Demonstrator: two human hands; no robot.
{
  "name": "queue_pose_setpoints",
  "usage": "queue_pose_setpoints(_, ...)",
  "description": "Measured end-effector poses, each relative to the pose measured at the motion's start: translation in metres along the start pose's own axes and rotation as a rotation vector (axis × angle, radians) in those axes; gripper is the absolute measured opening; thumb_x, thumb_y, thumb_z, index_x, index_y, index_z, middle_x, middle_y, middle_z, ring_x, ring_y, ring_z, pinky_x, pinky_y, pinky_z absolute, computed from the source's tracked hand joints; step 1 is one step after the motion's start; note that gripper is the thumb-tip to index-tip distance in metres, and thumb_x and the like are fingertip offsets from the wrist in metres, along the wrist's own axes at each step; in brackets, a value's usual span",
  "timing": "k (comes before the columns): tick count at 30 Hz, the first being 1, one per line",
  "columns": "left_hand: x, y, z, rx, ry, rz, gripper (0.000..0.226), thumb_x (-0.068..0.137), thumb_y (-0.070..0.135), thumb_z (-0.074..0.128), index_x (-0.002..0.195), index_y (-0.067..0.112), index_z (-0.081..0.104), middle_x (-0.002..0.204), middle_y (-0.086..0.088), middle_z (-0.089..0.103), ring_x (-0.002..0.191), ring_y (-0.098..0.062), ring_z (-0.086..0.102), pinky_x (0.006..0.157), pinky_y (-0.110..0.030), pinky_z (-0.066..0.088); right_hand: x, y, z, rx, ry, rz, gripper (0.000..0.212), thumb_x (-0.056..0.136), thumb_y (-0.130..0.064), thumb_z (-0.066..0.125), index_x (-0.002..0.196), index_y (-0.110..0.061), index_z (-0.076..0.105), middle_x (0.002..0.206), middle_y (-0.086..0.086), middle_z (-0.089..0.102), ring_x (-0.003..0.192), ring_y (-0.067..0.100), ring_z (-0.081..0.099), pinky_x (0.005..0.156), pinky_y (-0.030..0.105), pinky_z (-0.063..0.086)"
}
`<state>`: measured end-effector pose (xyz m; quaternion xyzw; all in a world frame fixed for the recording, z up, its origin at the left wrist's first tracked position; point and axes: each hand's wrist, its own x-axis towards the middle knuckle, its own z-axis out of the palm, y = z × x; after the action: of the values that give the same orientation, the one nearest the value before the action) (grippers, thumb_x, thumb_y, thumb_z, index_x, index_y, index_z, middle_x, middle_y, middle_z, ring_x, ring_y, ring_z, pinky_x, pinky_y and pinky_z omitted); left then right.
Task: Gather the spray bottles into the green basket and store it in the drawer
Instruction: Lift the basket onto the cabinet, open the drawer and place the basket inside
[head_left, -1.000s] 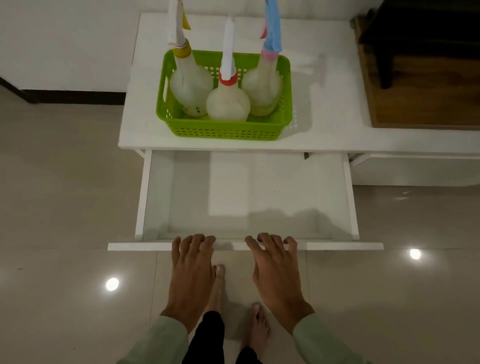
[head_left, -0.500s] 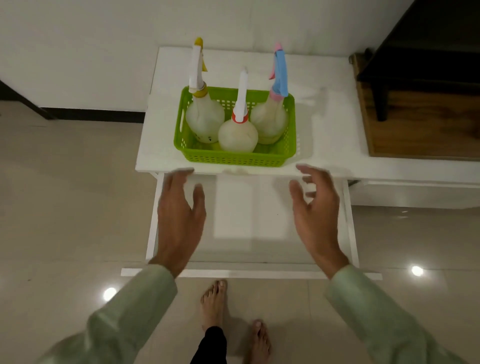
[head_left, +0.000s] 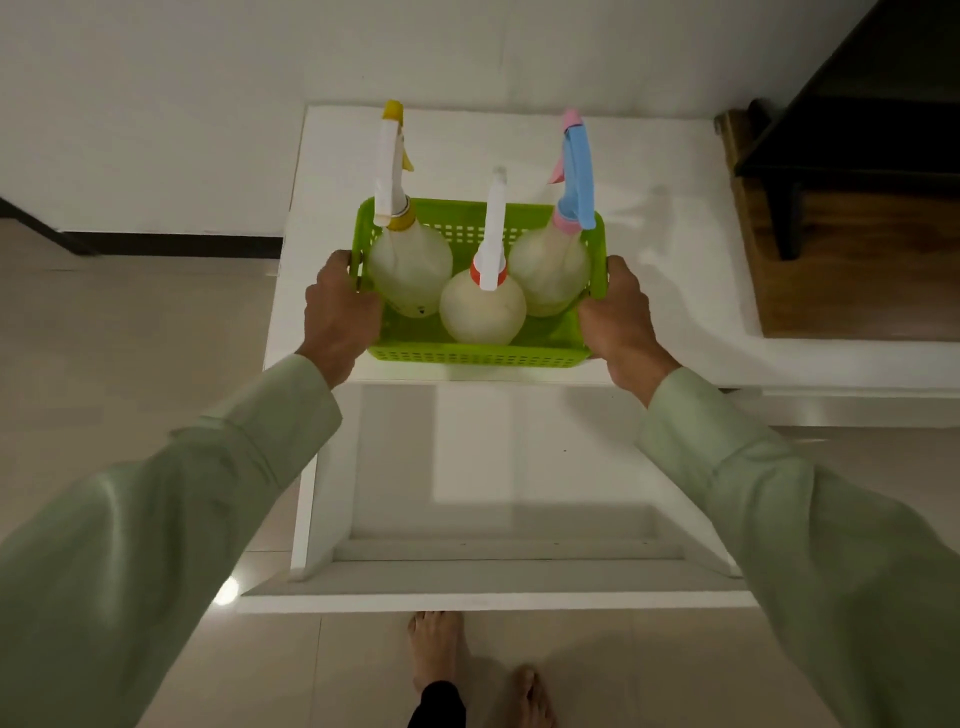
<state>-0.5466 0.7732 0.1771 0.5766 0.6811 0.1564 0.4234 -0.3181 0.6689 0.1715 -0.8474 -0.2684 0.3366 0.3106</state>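
The green basket (head_left: 475, 357) stands on the white cabinet top (head_left: 670, 270) near its front edge. Three spray bottles stand upright in it: one with a yellow collar (head_left: 410, 270) at the left, one with an orange collar (head_left: 482, 312) in front, one with a blue and pink sprayer (head_left: 553, 270) at the right. My left hand (head_left: 340, 317) grips the basket's left end and my right hand (head_left: 621, 317) grips its right end. Below them the white drawer (head_left: 493, 590) is pulled out, with nothing inside.
A dark wooden piece of furniture (head_left: 857, 208) sits at the right on the cabinet top. A white wall runs behind the cabinet. My bare feet (head_left: 436, 654) stand on the tiled floor just in front of the drawer.
My hands left the drawer's front edge, rose over the drawer and closed on the two ends of the basket. The drawer stays pulled out.
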Motion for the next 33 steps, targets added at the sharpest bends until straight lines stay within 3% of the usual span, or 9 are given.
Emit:
queue_pose_setpoints(5, -0.018, -0.006, -0.004, -0.003, 0.014, 0.043, 0.053, 0.085, -0.005, 0.039, 0.132, 0.015, 0.050, 0.121, -0.017, 0.061, 0.108, -0.039, 0.059, 0.086, -0.056, 0.056, -0.009, 0.007, -0.010, -0.063, 0.036, -0.066, 0.034, 0.082, -0.003, 0.040, 0.111, -0.014, 0.054, 0.102, 0.015, 0.063, 0.091, 0.039, 0.058, 0.071, 0.046, 0.048)
queue_pose_setpoints(10, -0.077, -0.018, -0.009, -0.058, 0.035, 0.134, 0.057, 0.083, -0.008, 0.037, 0.132, 0.019, 0.050, 0.112, -0.010, 0.065, 0.095, -0.030, 0.064, 0.067, -0.040, 0.056, -0.049, 0.032, -0.040, -0.047, 0.032, -0.156, 0.039, 0.079, 0.007, 0.039, 0.104, -0.019, 0.055, 0.079, 0.005, 0.057, 0.074, 0.030, 0.054, 0.057, 0.038, 0.042)
queue_pose_setpoints(13, -0.116, -0.035, -0.007, -0.074, -0.015, 0.140, 0.061, 0.083, -0.013, 0.038, 0.135, 0.018, 0.045, 0.109, -0.002, 0.062, 0.085, -0.013, 0.063, 0.055, -0.020, 0.049, -0.080, 0.057, -0.057, -0.008, 0.002, -0.189, 0.051, 0.078, 0.013, 0.043, 0.114, -0.020, 0.057, 0.086, 0.009, 0.064, 0.079, 0.035, 0.060, 0.064, 0.048, 0.051)
queue_pose_setpoints(17, -0.155, -0.063, 0.010, -0.083, -0.070, 0.117, 0.059, 0.083, -0.018, 0.042, 0.134, 0.012, 0.041, 0.092, 0.012, 0.056, 0.075, -0.006, 0.058, 0.046, -0.009, 0.046, -0.115, 0.105, -0.062, 0.044, -0.046, -0.206, 0.063, 0.079, 0.017, 0.048, 0.128, -0.021, 0.056, 0.103, 0.001, 0.068, 0.080, 0.024, 0.063, 0.068, 0.041, 0.051)
queue_pose_setpoints(21, -0.165, -0.096, 0.037, -0.044, -0.103, 0.087, 0.051, 0.082, -0.019, 0.041, 0.124, 0.010, 0.041, 0.101, -0.002, 0.056, 0.075, -0.007, 0.056, 0.046, -0.012, 0.044, -0.124, 0.155, -0.048, 0.080, -0.071, -0.141, 0.064, 0.079, 0.021, 0.045, 0.132, -0.015, 0.054, 0.102, -0.001, 0.065, 0.069, 0.021, 0.057, 0.064, 0.036, 0.046)
queue_pose_setpoints(24, -0.159, -0.117, 0.058, -0.025, -0.143, 0.079, 0.046, 0.080, -0.019, 0.044, 0.119, 0.006, 0.043, 0.101, -0.002, 0.056, 0.077, -0.008, 0.054, 0.050, -0.015, 0.039, -0.120, 0.181, -0.034, 0.115, -0.092, -0.110, 0.059, 0.083, 0.021, 0.044, 0.130, -0.014, 0.054, 0.091, -0.008, 0.062, 0.063, 0.005, 0.053, 0.061, 0.027, 0.043)
queue_pose_setpoints(27, -0.143, -0.136, 0.078, -0.045, -0.211, 0.026, 0.044, 0.081, -0.018, 0.046, 0.119, 0.004, 0.042, 0.103, -0.005, 0.055, 0.086, -0.019, 0.055, 0.059, -0.021, 0.043, -0.109, 0.201, -0.021, 0.156, -0.133, -0.065, 0.051, 0.087, 0.017, 0.042, 0.116, -0.022, 0.053, 0.083, -0.004, 0.057, 0.067, 0.016, 0.050, 0.063, 0.035, 0.042)
queue_pose_setpoints(29, -0.132, -0.147, 0.088, -0.033, -0.244, -0.001, 0.045, 0.081, -0.018, 0.047, 0.120, 0.004, 0.041, 0.104, -0.004, 0.053, 0.085, -0.014, 0.055, 0.059, -0.020, 0.044, -0.099, 0.213, -0.012, 0.159, -0.173, -0.009, 0.048, 0.088, 0.015, 0.040, 0.112, -0.026, 0.050, 0.083, 0.000, 0.056, 0.070, 0.022, 0.050, 0.062, 0.040, 0.042)
queue_pose_setpoints(33, -0.110, -0.168, 0.109, 0.014, -0.289, -0.041, 0.044, 0.082, -0.015, 0.046, 0.120, 0.005, 0.039, 0.106, -0.004, 0.053, 0.089, -0.019, 0.055, 0.061, -0.025, 0.045, -0.074, 0.236, 0.009, 0.109, -0.230, 0.062, 0.047, 0.086, 0.017, 0.038, 0.120, -0.014, 0.046, 0.089, 0.002, 0.057, 0.080, 0.027, 0.054, 0.067, 0.040, 0.044)
